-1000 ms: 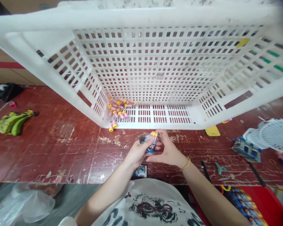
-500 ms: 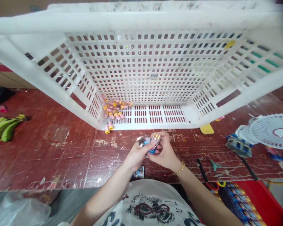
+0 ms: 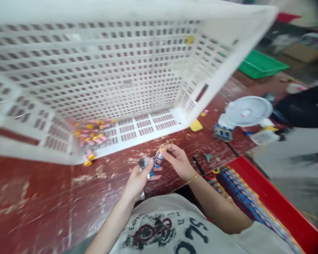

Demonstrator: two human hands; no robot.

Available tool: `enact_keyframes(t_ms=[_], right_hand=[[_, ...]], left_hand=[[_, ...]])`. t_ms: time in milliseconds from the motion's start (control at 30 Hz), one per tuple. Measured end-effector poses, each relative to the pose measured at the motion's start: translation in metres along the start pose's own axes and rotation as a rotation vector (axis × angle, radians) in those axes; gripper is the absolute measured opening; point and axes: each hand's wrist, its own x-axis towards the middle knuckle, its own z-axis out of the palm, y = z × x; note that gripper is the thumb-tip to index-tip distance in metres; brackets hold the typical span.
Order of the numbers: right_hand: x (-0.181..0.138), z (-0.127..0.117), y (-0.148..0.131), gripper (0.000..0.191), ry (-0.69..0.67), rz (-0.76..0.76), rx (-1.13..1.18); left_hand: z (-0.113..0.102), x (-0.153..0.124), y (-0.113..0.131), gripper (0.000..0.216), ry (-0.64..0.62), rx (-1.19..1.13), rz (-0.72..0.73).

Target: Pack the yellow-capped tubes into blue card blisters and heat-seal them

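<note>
The tube (image 3: 158, 160) points its yellow end away from the table's (image 3: 45, 197) near edge, toward the crate (image 3: 127, 134), its long axis leaning slightly right. It lies between the hands: the right hand (image 3: 178, 163) pinches its yellow end; the left hand (image 3: 137, 180) grips a blurred pack (image 3: 143, 163) just beside it.

The white crate (image 3: 222, 31) walls off the far side, its mouth open toward the left hand (image 3: 139, 179). I see bare red tabletop (image 3: 45, 204) leftward for sliding across; past the right hand (image 3: 178, 162), a white fan (image 3: 235, 111) and red bin (image 3: 278, 199) intrude.
</note>
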Motion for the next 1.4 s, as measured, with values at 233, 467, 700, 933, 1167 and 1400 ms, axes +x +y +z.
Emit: enact_keyframes(t_ms=[233, 467, 700, 933, 1167, 1400], right_hand=[[-0.102, -0.227, 0.017, 0.043, 0.988, 0.072, -0.437], [-0.241, -0.343, 0.054, 0.027, 1.18, 0.474, -0.575], [-0.241, -0.348, 0.085, 0.021, 1.247, 0.557, -0.737], [-0.171, -0.308, 0.048, 0.024, 1.239, 0.177, -0.911], [0.04, -0.052, 0.042, 0.01, 0.092, -0.479, -0.618], [0.176, 0.165, 0.057, 0.027, -0.392, -0.472, -0.523]], left_hand=[[0.007, 0.018, -0.015, 0.06, -0.07, 0.117, -0.092], [-0.001, 0.026, -0.019, 0.068, -0.031, 0.201, -0.093], [0.001, 0.022, -0.011, 0.058, 0.022, 0.268, -0.112], [-0.01, 0.016, -0.013, 0.046, 0.062, 0.172, -0.104], [-0.048, -0.001, -0.004, 0.041, 0.121, 0.115, 0.15], [-0.088, -0.035, -0.003, 0.041, 0.315, -0.054, 0.173]])
